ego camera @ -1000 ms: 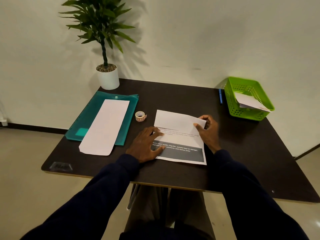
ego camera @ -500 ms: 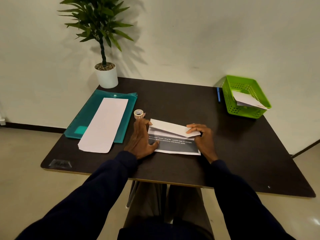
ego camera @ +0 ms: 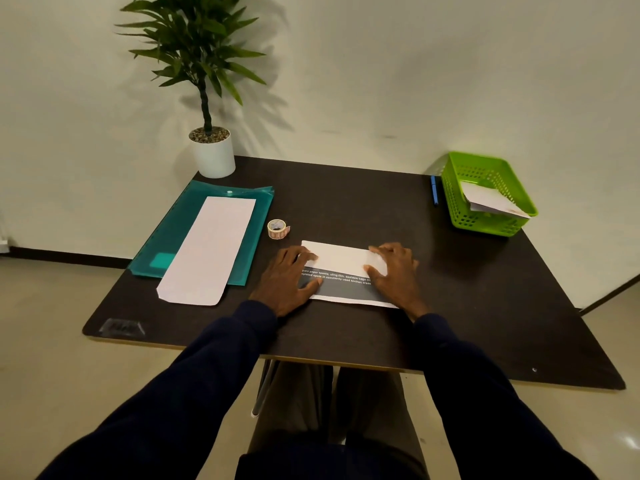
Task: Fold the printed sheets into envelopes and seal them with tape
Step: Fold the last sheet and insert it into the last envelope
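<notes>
A printed sheet (ego camera: 341, 271) lies on the dark table (ego camera: 346, 202) in front of me, its top part folded down over the grey printed band. My left hand (ego camera: 289, 277) presses flat on the sheet's left end. On the right end of the folded flap, my right hand (ego camera: 394, 268) presses with straight fingers. A long white envelope (ego camera: 209, 251) lies on a teal plastic folder (ego camera: 173, 244) at the left. A small roll of tape (ego camera: 277, 229) stands between the folder and the sheet.
A green mesh basket (ego camera: 485, 168) at the back right holds folded paper (ego camera: 488, 202). A blue pen (ego camera: 434, 190) lies beside the basket. A potted plant (ego camera: 211, 150) stands at the back left corner. The wall runs close behind the table.
The raised top part of the sheet has been folded down flat. Both hands have shifted onto the fold and now press it.
</notes>
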